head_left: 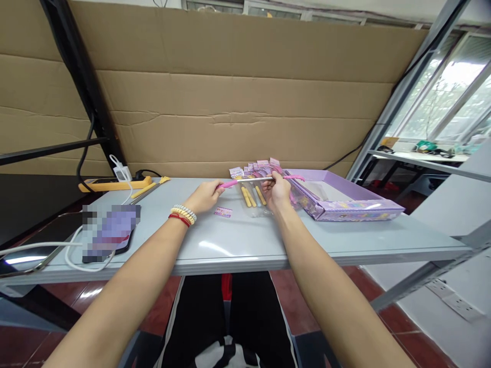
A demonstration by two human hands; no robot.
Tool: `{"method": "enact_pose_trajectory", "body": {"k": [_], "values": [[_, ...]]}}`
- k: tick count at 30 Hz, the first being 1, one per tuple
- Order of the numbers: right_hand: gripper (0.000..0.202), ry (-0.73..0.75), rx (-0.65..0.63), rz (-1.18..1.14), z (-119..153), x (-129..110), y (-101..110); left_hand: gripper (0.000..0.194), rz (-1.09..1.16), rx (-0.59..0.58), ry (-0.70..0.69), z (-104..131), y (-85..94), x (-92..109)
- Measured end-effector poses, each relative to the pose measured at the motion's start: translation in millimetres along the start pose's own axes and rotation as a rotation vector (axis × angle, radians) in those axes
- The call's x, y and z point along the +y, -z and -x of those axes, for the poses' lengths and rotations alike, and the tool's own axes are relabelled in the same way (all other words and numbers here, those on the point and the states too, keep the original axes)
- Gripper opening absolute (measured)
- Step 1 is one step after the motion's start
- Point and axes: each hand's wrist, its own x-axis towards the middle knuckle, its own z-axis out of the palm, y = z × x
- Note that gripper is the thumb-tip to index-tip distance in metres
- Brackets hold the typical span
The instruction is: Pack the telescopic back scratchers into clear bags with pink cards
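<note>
A thin telescopic stick (253, 180) stretches between my hands, with a silver metal middle and pink ends. My left hand (205, 197) is closed on the pink grip at its left end. Fingers of my right hand (276, 193) pinch the metal shaft, and a pink tip pokes out past them. Behind and below the stick lie several clear plastic packets (251, 197) with purple header cards, holding yellow and pink sticks. Part of them is hidden by my right hand. A small purple card (223, 212) lies flat near my left hand.
An open purple patterned box (358, 210) stands at the right of the grey table (238, 250). Left are a phone (115, 230) with a white cable, a dark glossy device (42, 240) and a yellow power strip (115, 184). Cardboard (238, 92) walls the back.
</note>
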Motion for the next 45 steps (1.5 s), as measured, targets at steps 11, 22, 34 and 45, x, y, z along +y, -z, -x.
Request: {"method": "enact_pose_trajectory", "body": {"k": [11,22,34,45], "values": [[0.024,0.086,-0.16,0.106,3,10,-1,0.03,0.033,-0.091,-0.001,1,-1.5,25],[0.03,-0.077,-0.349,-0.234,6,-9,6,0.034,0.069,-0.104,-0.061,2,-13.6,33],[0.049,-0.161,-0.243,-0.815,11,-22,14,0.039,0.306,-0.176,-0.018,5,-19.1,65],[0.05,-0.207,-0.261,-0.753,23,-13,2,0.041,0.439,-0.176,0.08,3,-31.5,69]]}}
